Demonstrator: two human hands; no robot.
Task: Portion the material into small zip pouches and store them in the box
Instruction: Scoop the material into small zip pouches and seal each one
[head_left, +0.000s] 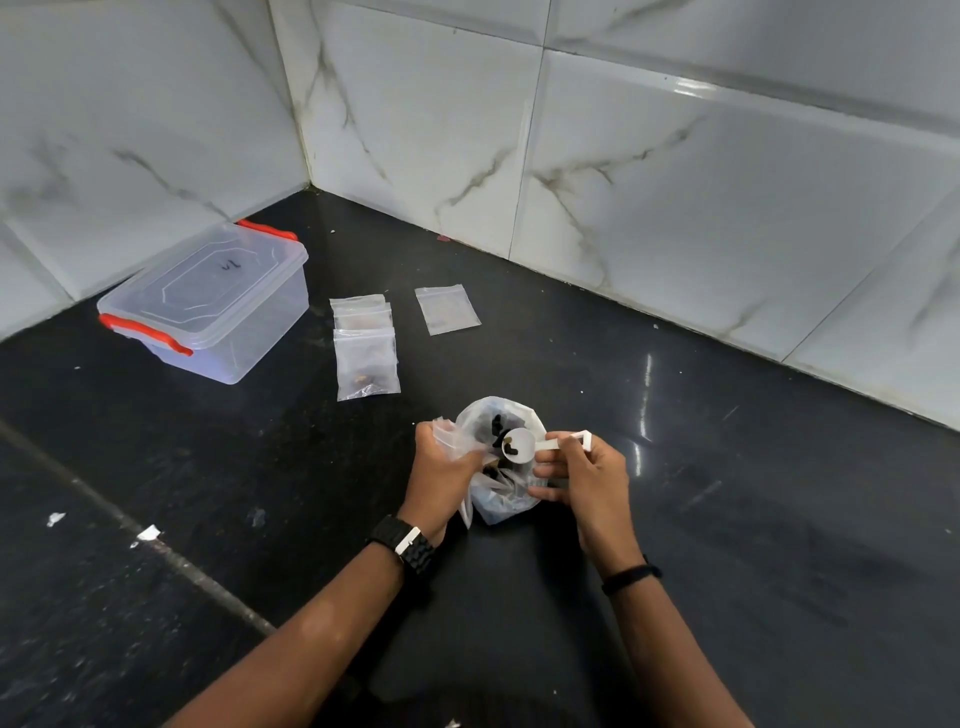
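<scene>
A clear plastic bag (506, 499) of dark brown material stands open on the black counter between my hands. My right hand (582, 475) pinches the handle of a small white scoop (519, 446), which holds a few dark pieces and tilts left over the bag. My left hand (441, 470) grips a small clear zip pouch (448, 435) beside the scoop. A short stack of filled zip pouches (366, 358) lies farther back. One flat zip pouch (447, 309) lies to their right. The clear storage box (208, 306) with red clips sits closed at the back left.
White marble-look wall tiles (675, 182) close off the counter at the back and right, meeting in a corner. Small white scraps (148, 532) lie on the black counter (753, 519) at the left near a seam line.
</scene>
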